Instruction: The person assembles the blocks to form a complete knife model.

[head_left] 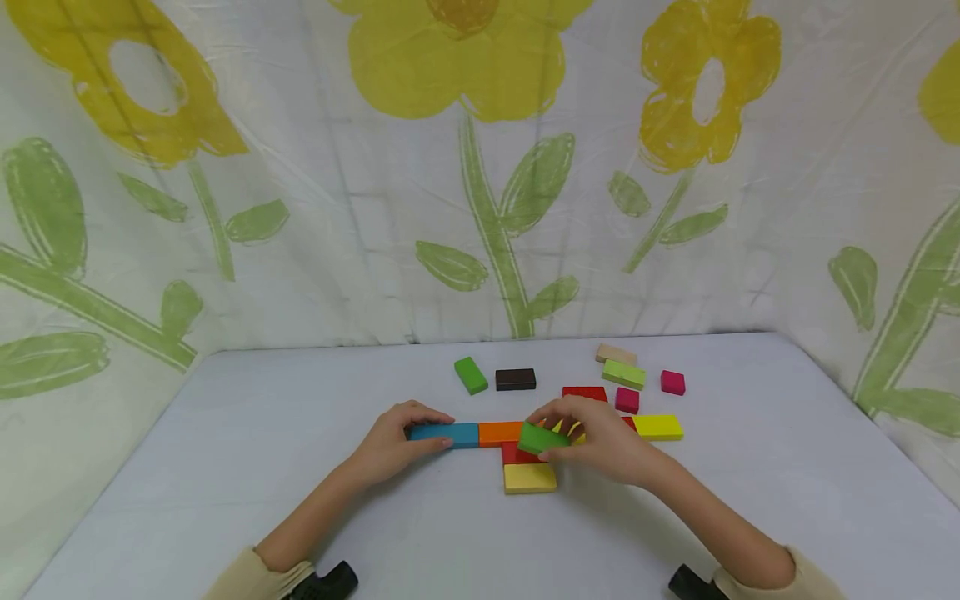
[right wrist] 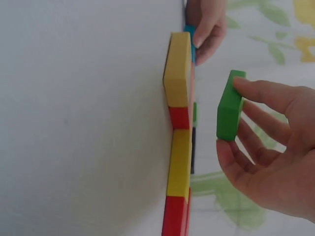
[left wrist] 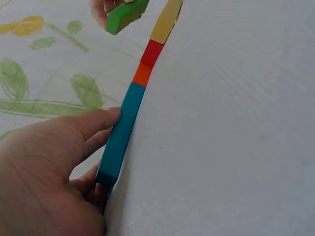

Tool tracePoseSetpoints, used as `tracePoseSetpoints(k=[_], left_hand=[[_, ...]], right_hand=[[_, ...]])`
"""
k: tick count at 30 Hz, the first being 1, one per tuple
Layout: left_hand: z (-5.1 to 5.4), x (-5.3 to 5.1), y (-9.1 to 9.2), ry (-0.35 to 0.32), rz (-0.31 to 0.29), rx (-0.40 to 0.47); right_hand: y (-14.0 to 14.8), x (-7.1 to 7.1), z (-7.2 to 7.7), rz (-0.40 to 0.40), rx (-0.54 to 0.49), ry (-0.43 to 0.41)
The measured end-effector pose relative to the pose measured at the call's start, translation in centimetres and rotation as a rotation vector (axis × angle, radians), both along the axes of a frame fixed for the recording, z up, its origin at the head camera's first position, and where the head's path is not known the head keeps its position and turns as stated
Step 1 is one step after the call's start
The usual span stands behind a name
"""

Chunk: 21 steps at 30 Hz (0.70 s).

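The right hand (head_left: 596, 440) holds the green block (head_left: 543, 439) at the centre of the head view, fingers narrowed on it, raised clear of the surface (head_left: 225, 467). The left hand (head_left: 392, 446) grips the outer end of the blue block (head_left: 463, 434), left of centre, fingers closed around it. Caution: the green block appears tilted; premature release could land it on an edge and knock the orange block (head_left: 498, 432) or the red block (head_left: 514, 453) below it out of line. Sideways pressure from the left hand could drive the blue block against the adjoining orange block. The right hand partly hides the yellow block (right wrist: 178, 162) in the head view; fingers lowered too far may displace it.
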<state>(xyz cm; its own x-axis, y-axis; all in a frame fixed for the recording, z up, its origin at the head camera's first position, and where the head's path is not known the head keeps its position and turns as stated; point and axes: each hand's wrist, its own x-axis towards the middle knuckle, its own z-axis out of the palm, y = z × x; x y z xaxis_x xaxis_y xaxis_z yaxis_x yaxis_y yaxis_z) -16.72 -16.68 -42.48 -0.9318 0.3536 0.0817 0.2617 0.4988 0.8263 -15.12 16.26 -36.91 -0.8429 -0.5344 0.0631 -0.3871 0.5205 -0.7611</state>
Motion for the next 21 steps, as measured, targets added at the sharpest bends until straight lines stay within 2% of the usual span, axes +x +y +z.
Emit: tracePoseSetpoints(k=[9, 13, 19, 20, 21], left_hand=[[0.1, 0.0, 0.0, 0.003, 0.0, -0.008], [0.1, 0.0, 0.0, 0.005, 0.0, -0.005], [0.0, 0.0, 0.0, 0.003, 0.003, -0.006], [0.0, 0.0, 0.0, 0.003, 0.003, -0.006], [0.0, 0.0, 0.0, 0.003, 0.003, -0.007]], right_hand=[[-0.5, 1.6, -0.4, 0.108, 0.013, -0.05], [-0.6, 1.8, -0.9, 0.149, 0.011, -0.061], [1.1, -1.6, -8.4, 0.2, 0.027, -0.092], [1.3, -1.9, -9.3, 0.206, 0.03, -0.094], [1.2, -1.8, -9.3, 0.208, 0.03, -0.099]])
